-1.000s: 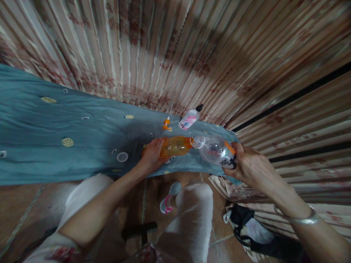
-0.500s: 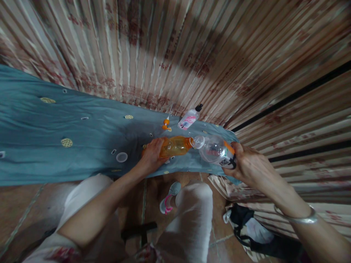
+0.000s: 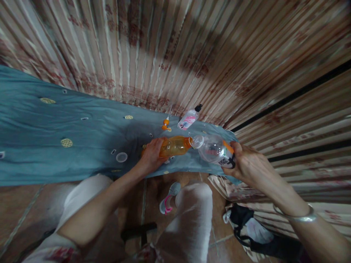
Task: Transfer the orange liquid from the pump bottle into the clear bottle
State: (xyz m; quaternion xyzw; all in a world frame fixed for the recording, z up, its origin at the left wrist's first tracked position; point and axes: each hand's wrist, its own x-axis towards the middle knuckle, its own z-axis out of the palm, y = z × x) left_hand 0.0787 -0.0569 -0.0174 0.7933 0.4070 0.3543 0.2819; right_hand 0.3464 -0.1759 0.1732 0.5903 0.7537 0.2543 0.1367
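My left hand (image 3: 153, 154) is wrapped round an orange see-through bottle (image 3: 177, 146), its open neck facing right. My right hand (image 3: 246, 160) grips a clear plastic bottle (image 3: 214, 149) with an orange and black label, tipped so its mouth meets the mouth of the orange bottle. Whether liquid is passing between them I cannot tell. Behind the bottles, an orange pump top (image 3: 165, 125) with a thin clear tube lies on the cloth. Beside it is a clear bottle with a black pump (image 3: 188, 119) and a pink print. A round whitish lid (image 3: 121, 157) rests left of my left hand.
A teal cloth with pineapple prints (image 3: 90, 135) covers the long surface before me. Pleated patterned curtains (image 3: 153, 47) hang behind and to the right, with dark bars (image 3: 296, 95) across them. A black bag (image 3: 246, 226) lies on the tiled floor at lower right.
The clear bottle in my right hand has shifted very slightly to the left and up. Everything else holds nearly still.
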